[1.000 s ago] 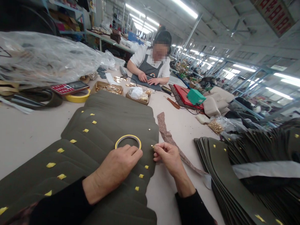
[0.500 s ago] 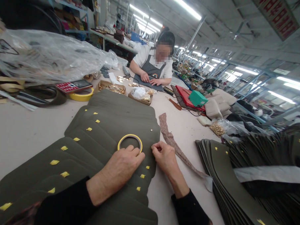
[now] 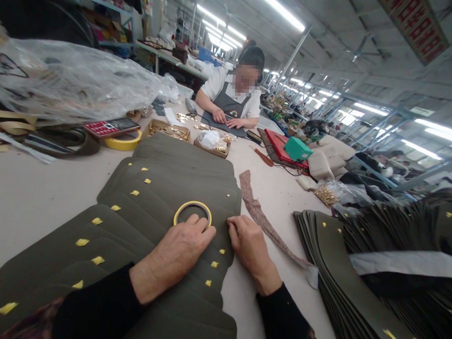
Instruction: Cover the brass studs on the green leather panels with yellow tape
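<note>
My left hand is closed on a roll of yellow tape, which stands out past the fingers above the dark olive panels. These flat panels overlap in a fanned row on the table, with small yellow tape pieces stuck along both sides. At the right edge of the panels, my right hand is pinched shut, thumb against fingers. Whatever lies between those fingertips is hidden or too small to make out. A tiny shiny metal dot shows on the panel just above that hand.
A brown speckled strip lies right of my right hand. Stacked olive panels fill the right side. Boxes of gold metal parts, a yellow roll and a clear plastic bag sit farther back. Across the table, a person works.
My left hand and the tape roll have shifted slightly left. My right hand stays at the panel edge, its fingers curled a little more. The panels have not visibly moved.
</note>
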Motion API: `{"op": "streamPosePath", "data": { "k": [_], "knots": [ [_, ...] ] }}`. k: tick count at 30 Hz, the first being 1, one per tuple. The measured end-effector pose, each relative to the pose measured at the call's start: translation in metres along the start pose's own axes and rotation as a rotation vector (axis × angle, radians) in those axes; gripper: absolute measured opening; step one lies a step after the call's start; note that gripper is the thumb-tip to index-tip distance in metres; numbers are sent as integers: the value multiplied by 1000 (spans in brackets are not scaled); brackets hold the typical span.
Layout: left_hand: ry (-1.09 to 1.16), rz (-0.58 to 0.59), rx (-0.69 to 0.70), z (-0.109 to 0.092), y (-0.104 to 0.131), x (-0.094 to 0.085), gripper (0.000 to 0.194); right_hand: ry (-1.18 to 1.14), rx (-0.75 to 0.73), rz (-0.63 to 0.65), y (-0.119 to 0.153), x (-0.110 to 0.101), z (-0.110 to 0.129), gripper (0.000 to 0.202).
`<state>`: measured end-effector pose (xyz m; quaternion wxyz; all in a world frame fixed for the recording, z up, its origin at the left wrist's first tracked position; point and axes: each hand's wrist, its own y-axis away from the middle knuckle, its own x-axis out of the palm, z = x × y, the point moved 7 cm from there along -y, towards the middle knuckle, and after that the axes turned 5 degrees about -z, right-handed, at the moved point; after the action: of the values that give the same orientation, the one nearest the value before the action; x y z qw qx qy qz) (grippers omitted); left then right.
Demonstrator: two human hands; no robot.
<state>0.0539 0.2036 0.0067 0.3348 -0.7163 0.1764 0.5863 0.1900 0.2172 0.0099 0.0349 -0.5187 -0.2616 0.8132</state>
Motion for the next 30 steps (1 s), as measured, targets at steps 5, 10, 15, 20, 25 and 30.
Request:
{"op": "streamPosePath", "data": {
  "k": [5,10,15,20,25,30],
  "knots": [
    [-14,-7,32,0,-1,0,13,-81,455,76,-11,11,-29,15],
    [36,-57,67,4,-5,-9,14,-125,519,51,-8,10,-35,12],
    [157,-152,111,10,-1,-19,16,-123,436,-92,-1,0,-42,40],
    [158,-224,129,13,3,-23,15,-223,505,-29,-2,-3,-42,30],
    [245,-348,136,18,5,-29,17,-336,417,200,0,-8,-20,14],
    [399,-486,142,22,9,-38,24,-387,342,223,1,-13,-5,12]
  ]
}}
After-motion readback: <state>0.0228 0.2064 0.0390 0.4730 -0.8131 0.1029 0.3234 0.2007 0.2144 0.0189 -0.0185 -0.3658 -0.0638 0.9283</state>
